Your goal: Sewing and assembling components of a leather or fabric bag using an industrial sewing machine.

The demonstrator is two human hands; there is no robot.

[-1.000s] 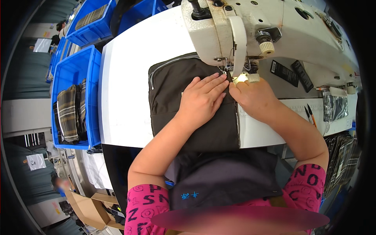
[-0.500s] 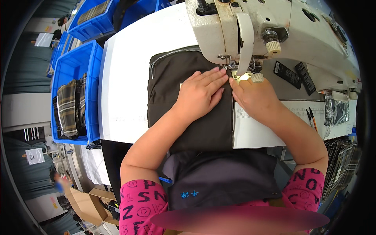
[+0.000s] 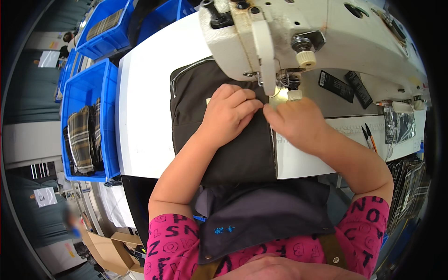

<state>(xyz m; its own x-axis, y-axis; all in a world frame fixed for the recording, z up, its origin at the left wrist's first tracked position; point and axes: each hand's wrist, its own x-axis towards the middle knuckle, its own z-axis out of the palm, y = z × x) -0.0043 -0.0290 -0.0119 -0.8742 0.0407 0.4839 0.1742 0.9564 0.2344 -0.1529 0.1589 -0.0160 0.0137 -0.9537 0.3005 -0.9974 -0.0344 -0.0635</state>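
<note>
A dark brown fabric piece lies flat on the white table, its far end under the head of a cream sewing machine. My left hand lies flat on the fabric, fingers bent, pressing it down just left of the needle area. Right beside it, my right hand pinches the fabric's right edge close under the presser foot. The fingertips of both hands nearly touch. A pale zip or piping runs along the fabric's far left edge.
A blue bin with plaid cloth stands left of the table; more blue bins sit behind. Black labels lie on the machine bed. Small tools with orange handles and a clear bag rest at right.
Both hands and the fabric stay at the needle; my hands have crept slightly toward the presser foot. The view has shifted a little as my head moved.
</note>
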